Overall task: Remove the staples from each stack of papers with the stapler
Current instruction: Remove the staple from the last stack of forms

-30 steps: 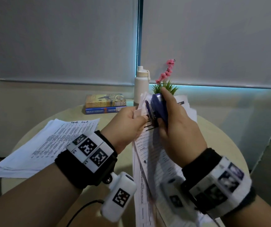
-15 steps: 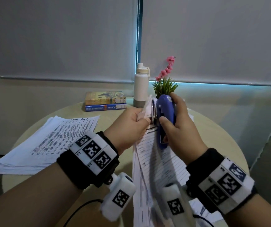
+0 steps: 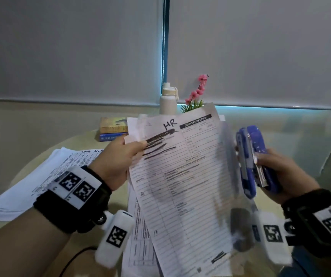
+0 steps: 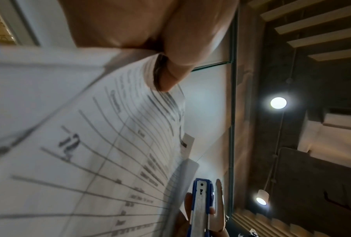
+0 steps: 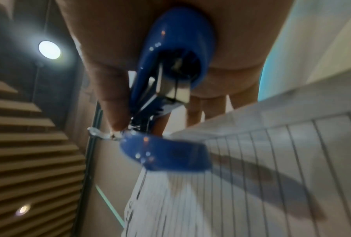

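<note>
My left hand [image 3: 118,158] pinches the upper left corner of a stack of printed forms [image 3: 182,182], held up over the table; the top sheet is a delivery receipt marked "HR". In the left wrist view my thumb [image 4: 170,70] presses on that stack of forms [image 4: 79,152]. My right hand [image 3: 280,172] grips a blue stapler [image 3: 250,156] to the right of the sheets, apart from them, its end pointing up. The right wrist view shows the stapler [image 5: 170,89] in my palm beside the forms [image 5: 251,176]. The staple itself is not visible.
A second pile of printed papers [image 3: 46,176] lies on the left of the round beige table [image 3: 76,142]. At the table's back stand two stacked books [image 3: 113,130], a white bottle [image 3: 168,98] and a small plant with pink flowers [image 3: 196,94]. Closed blinds [image 3: 260,47] fill the background.
My right hand has pulled the stapler away from the stack's top corner, out to the right. The sheets have swung up and fanned flat toward me, still pinched by my left hand.
</note>
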`<action>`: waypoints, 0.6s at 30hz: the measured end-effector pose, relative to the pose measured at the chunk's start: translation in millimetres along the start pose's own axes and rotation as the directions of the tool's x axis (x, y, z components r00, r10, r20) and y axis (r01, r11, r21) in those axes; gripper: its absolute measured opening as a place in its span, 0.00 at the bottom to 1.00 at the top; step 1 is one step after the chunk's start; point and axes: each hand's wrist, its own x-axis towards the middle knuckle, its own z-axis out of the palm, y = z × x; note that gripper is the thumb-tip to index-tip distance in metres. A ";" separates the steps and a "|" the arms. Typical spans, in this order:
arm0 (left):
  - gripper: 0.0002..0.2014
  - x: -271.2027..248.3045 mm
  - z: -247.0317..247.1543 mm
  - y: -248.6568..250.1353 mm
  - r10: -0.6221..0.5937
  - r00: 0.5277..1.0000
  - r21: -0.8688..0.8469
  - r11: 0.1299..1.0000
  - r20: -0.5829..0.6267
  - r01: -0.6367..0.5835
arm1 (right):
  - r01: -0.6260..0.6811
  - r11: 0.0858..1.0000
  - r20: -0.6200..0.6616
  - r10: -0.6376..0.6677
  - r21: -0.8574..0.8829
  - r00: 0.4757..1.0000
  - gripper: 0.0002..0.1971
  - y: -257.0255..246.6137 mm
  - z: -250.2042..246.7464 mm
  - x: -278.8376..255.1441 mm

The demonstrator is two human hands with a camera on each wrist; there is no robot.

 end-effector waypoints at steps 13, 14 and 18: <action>0.35 20.2 -39.4 46.8 0.076 0.983 0.451 0.881 0.168 -0.145 | 0.130 0.975 0.078 -0.118 -0.181 0.990 0.36 -11.7 20.7 -2.4; 0.36 24.8 -36.7 56.4 0.079 0.974 0.537 0.823 0.215 -0.185 | 0.144 0.965 0.087 -0.127 -0.217 0.988 0.37 -13.3 21.8 -2.0; 0.28 39.4 -4.6 75.3 -0.088 0.925 0.640 0.746 0.369 -0.184 | 0.193 0.904 0.132 -0.154 -0.382 0.979 0.20 -23.5 33.6 -7.0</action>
